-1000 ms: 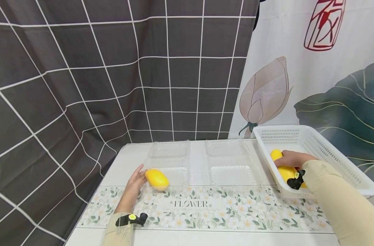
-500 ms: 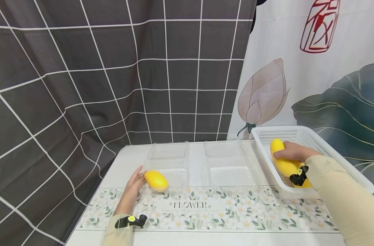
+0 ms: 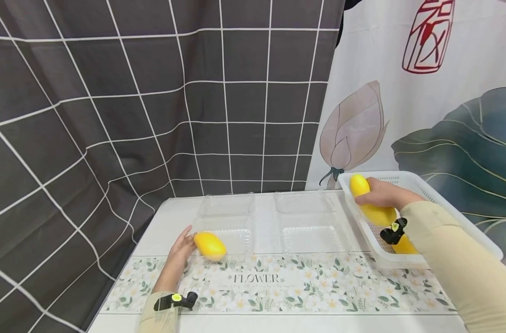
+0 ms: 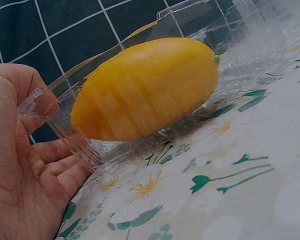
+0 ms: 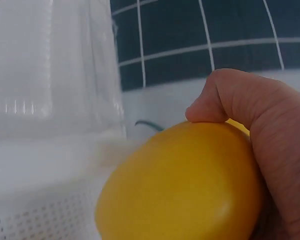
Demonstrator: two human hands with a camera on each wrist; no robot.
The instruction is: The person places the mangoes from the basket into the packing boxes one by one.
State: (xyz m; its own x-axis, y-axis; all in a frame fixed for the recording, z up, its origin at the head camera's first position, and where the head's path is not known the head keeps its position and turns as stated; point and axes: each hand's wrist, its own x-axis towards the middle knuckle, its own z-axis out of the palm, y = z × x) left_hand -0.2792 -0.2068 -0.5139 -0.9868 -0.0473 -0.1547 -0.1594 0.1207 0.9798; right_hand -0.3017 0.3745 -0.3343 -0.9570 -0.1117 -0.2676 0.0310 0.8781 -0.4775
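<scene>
Over the last second, the right hand point(image 3: 383, 192) has risen from deep inside the white, perforated plastic basket point(image 3: 402, 262) — the glossy yellow, mango-shaped fruit point(image 5: 175, 190) in its grasp now overlaps the basket's left rim in the head view. The thumb presses on the fruit's skin; the other fingers are mostly hidden. More yellow shows past the thumb, and I cannot tell whether this is 1 long fruit or 2. Another yellow piece point(image 3: 405, 246) lies in the basket. The picking-up looks done to me.

The left hand point(image 3: 182, 247) hardly changes: its fingers touch the end of the clear, hinged plastic container point(image 3: 239, 237), though whether they pinch it I cannot tell. The yellow, green-tipped oval fruit point(image 4: 150, 90) sits in that container, while the matching clear plastic box point(image 3: 313, 238) beside it holds no fruit.
</scene>
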